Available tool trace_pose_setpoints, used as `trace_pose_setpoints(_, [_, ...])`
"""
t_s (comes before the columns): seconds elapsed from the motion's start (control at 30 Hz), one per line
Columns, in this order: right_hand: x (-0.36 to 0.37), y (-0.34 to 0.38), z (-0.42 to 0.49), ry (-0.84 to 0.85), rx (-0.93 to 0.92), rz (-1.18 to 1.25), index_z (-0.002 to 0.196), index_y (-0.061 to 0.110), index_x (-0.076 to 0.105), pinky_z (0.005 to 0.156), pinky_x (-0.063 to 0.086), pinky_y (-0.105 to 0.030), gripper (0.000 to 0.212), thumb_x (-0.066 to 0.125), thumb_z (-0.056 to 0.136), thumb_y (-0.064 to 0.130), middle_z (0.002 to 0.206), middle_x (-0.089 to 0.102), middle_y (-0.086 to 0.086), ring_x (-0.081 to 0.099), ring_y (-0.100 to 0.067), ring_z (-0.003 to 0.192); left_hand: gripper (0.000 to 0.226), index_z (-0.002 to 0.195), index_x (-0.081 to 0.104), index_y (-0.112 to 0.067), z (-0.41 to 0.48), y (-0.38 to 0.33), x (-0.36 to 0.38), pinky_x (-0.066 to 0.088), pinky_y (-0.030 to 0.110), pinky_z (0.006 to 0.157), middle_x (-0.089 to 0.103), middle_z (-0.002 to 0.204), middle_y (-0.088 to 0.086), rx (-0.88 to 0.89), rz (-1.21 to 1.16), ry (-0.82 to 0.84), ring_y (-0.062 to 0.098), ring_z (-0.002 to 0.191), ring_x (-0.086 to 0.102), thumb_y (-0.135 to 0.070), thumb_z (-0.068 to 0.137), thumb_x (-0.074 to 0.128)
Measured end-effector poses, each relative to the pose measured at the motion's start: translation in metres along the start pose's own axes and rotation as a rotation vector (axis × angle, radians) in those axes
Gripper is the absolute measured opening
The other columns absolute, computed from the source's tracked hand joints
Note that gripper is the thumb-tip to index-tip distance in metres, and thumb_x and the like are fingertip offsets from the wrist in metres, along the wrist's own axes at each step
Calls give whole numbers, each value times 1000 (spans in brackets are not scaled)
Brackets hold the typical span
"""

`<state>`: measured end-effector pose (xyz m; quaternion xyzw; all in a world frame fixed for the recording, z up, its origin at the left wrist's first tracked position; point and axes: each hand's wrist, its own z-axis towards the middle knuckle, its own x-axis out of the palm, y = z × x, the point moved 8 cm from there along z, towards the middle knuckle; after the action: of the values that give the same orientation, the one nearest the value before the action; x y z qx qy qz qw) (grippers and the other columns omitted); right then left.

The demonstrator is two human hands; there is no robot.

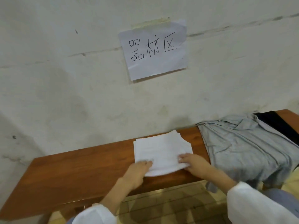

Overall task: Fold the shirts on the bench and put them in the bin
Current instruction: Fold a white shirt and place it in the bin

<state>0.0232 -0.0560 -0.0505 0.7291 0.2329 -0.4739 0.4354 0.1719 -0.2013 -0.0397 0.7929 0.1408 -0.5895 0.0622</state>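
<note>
between both hands, at the near edge of a brown wooden bench (72, 175), lies a white shirt (161, 152) folded into a small flat rectangle, its near edge sagging a little past the bench front. l hand (137, 171) reaches in from lower left w/ fingers laid fairly straight on top of the shirt's near-left corner; the thumb is hidden, so can't tell if it pinches the cloth or only presses on it. r hand (194, 165) reaches in from lower right, fingers curled down over the near-right edge & gripping the cloth there. far side of the white shirt, away from the grip, lies flat on the wood w/ stacked layer edges showing at the far-right corner. just right of the r hand, a grey shirt (242, 151) is spread unfolded & wrinkled across the bench, its near part draping over the front edge; it sits close beside the white shirt, can't tell if they touch. beyond the grey shirt, at the far right end, a dark garment (278, 123) lies partly under it. left of the l hand the bench top is bare wood. both forearms wear white sleeves (252, 206) pushed back from the wrists. behind the grip rises a scuffed pale wall (64, 78); high above the hands a paper sign (153, 49) w/ three handwritten chinese characters is taped to it. below the forearms, tiled floor (169, 202) shows under the bench.
</note>
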Motion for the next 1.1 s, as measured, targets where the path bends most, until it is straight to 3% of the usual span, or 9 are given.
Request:
trace_pose_setpoints(0.13, [25,-9,-21,-4,29,-50,145,31,34,118,13,-29,56,46,95,8,155,22,14,16,-12,144,73,149,14,-24,-10,-9,27,38,31,106,34,147,2,-19,-35,11,21,129,41,-5,91,53])
trace_pose_setpoints(0.23, [19,-15,-11,-23,62,-19,132,31,51,114,20,-25,41,48,97,11,149,35,11,32,-13,138,68,144,21,-28,-6,-5,30,48,25,92,41,136,-3,-29,-207,133,16,113,49,-18,88,58])
trace_pose_setpoints(0.3, [10,-27,6,-69,176,101,114,31,62,107,32,-22,30,49,96,10,139,49,6,47,-14,126,43,129,41,-30,7,6,25,49,20,81,51,116,-7,-78,-394,158,11,97,54,-27,89,55])
trace_pose_setpoints(0.37, [-4,-36,23,-174,249,217,111,26,63,98,38,-20,30,46,96,6,132,55,1,52,-16,118,15,108,55,-29,22,25,12,49,19,77,58,104,-7,-189,-535,23,8,89,56,-29,93,51])
trace_pose_setpoints(0.47, [-21,-42,53,-286,309,310,122,13,59,92,43,-25,29,49,95,9,128,57,-6,54,-22,114,15,107,58,-20,38,64,-2,48,26,73,59,109,0,-444,-601,-276,13,88,57,-24,95,50])
trace_pose_setpoints(0.67, [-18,-46,108,-319,409,331,121,14,58,92,47,-38,32,57,91,27,115,60,-6,56,-25,106,10,91,52,-13,61,103,6,43,32,72,58,106,9,-654,-752,-410,23,85,55,-22,94,50])
trace_pose_setpoints(0.8, [-15,-47,119,-392,407,344,109,16,62,87,49,-31,19,59,92,24,111,59,-5,58,-20,96,13,94,54,-13,69,112,14,45,30,72,59,106,7,-693,-743,-413,21,85,57,-26,94,53])
trace_pose_setpoints(0.93, [-27,-43,108,-620,375,312,96,14,65,81,44,-25,10,65,88,20,107,56,-3,55,-19,94,12,101,52,-10,70,105,8,48,31,72,58,103,6,-650,-675,-452,22,88,59,-20,97,46])
trace_pose_setpoints(1.1, [-45,-12,112,-778,152,202,90,15,65,79,43,-32,6,68,86,17,99,57,-3,52,-20,89,13,109,41,-16,52,114,12,51,28,56,55,75,-4,-733,-523,-448,13,63,58,-26,101,38])
